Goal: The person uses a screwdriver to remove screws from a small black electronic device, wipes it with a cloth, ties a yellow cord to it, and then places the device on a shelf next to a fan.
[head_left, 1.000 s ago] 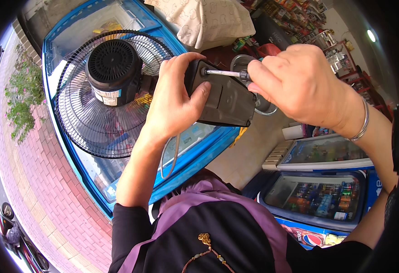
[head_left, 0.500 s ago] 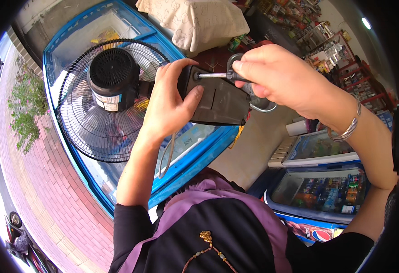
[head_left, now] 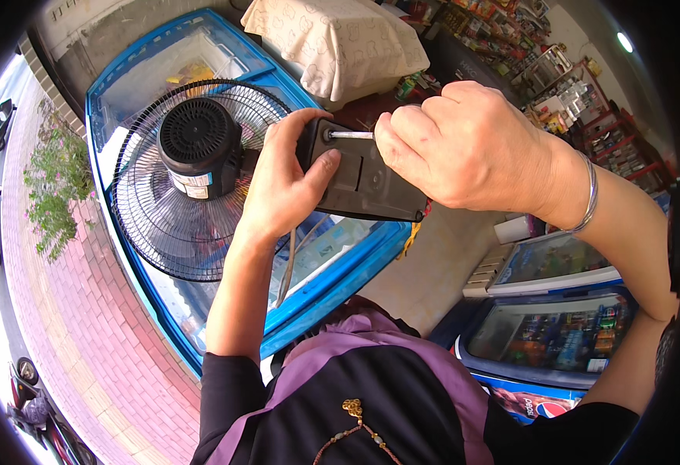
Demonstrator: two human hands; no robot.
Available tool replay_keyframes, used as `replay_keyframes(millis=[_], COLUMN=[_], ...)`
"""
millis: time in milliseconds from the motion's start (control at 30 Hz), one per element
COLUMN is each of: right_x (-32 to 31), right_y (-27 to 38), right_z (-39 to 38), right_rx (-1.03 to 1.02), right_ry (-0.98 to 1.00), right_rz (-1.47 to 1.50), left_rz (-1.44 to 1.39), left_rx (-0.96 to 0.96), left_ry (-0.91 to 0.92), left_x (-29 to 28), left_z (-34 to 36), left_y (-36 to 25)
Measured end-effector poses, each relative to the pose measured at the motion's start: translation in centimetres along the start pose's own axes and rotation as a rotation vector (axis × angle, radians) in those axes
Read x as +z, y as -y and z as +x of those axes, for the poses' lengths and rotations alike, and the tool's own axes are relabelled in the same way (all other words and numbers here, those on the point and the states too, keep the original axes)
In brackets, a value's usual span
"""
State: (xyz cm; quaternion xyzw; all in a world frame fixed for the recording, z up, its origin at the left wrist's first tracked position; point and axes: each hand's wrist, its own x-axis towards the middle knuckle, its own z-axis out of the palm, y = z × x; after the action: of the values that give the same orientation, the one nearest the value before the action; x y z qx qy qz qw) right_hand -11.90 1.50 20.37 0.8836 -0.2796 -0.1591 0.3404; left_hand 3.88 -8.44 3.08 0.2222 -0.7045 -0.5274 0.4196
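A black electric fan (head_left: 196, 133) lies across a blue-framed glass-topped freezer, its wire guard and motor to the left. My left hand (head_left: 282, 182) is closed around the upper end of the fan's dark rectangular housing (head_left: 361, 174), thumb resting on the flat face. In a fist, my right hand (head_left: 464, 147) grips a screwdriver whose metal shaft (head_left: 351, 135) reaches left into a round hole near the housing's top corner. The handle is hidden inside that fist. Below my left wrist hangs a grey cord (head_left: 288, 267).
The freezer's blue rim (head_left: 340, 287) runs under the fan, close to my body. Behind stands something draped in a cream cloth (head_left: 340, 46). To the right are a drinks cooler (head_left: 545, 333) and stocked shelves (head_left: 611, 132). A plant (head_left: 59, 186) grows beside the brick pavement at left.
My right hand has turned over on the screwdriver, so its back now faces up and the handle is covered. My left hand keeps its grip on the housing.
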Motion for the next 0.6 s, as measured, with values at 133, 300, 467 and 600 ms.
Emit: replay_keyframes(millis=[133, 300, 467, 600], right_x=[-0.2, 0.5, -1.0, -0.6], right_y=[0.4, 0.4, 0.5, 1.1], right_z=[0.4, 1.3, 1.3, 0.2], right_rx=[0.239, 0.862, 0.804, 0.376], right_ry=[0.011, 0.252, 0.246, 0.032], right_rz=[0.193, 0.806, 0.869, 0.308], left_rz=[0.019, 0.07, -0.127, -0.012], left_rx=[0.033, 0.066, -0.041, 0.0], left_ry=[0.002, 0.029, 0.034, 0.038], left_x=[0.5, 0.5, 0.0, -0.1], left_z=[-0.2, -0.2, 0.2, 0.4], left_y=[0.1, -0.1, -0.4, -0.8])
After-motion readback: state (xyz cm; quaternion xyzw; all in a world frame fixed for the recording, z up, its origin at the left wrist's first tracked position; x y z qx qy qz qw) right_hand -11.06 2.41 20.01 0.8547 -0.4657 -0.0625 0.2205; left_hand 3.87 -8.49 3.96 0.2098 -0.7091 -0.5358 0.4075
